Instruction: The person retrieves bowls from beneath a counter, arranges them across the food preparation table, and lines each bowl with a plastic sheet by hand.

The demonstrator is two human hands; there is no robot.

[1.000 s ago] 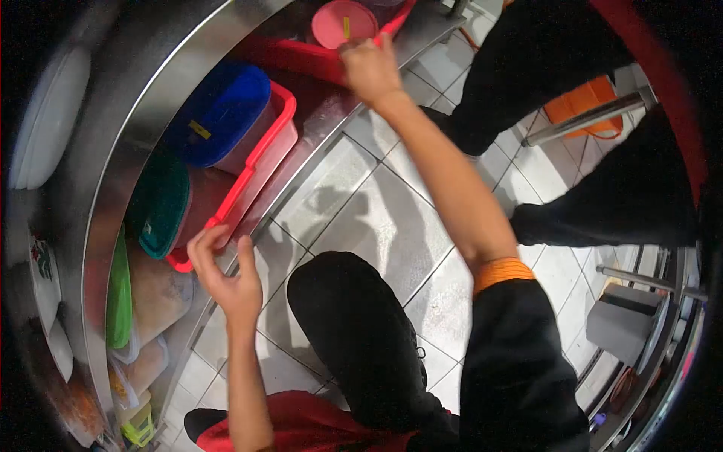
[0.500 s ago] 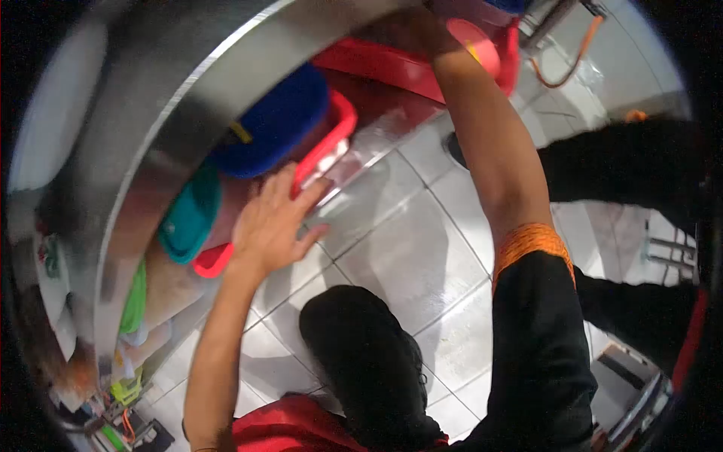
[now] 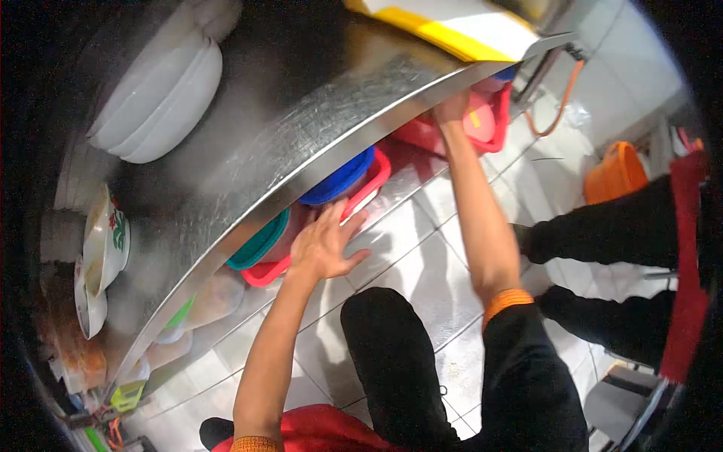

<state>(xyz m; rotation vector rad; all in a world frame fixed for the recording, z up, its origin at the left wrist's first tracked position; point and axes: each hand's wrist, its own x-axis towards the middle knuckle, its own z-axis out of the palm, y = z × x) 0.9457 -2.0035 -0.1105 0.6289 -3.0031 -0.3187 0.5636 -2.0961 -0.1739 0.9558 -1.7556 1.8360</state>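
Fingers spread, my left hand (image 3: 325, 245) lies at the rim of a red basket (image 3: 380, 177) on the lower shelf. That basket holds a container with a blue lid (image 3: 340, 179) and one with a teal lid (image 3: 260, 239). My right hand (image 3: 452, 108) reaches under the steel table edge at a second red basket (image 3: 422, 135), beside a container with a pink lid (image 3: 482, 118). The fingers of my right hand are hidden by the table edge and blurred, so what they hold does not show.
White bowls (image 3: 162, 98) and a patterned bowl (image 3: 113, 233) stand on the steel tabletop (image 3: 301, 98). A yellow and white object (image 3: 444, 34) lies at its far end. Another person's dark-clad legs (image 3: 610, 226) are at the right, near an orange container (image 3: 617, 173).
The view has shifted to show more of the tabletop. My left hand has spread and moved along the basket rim. My right hand has gone from the far basket's near side to under the table edge.
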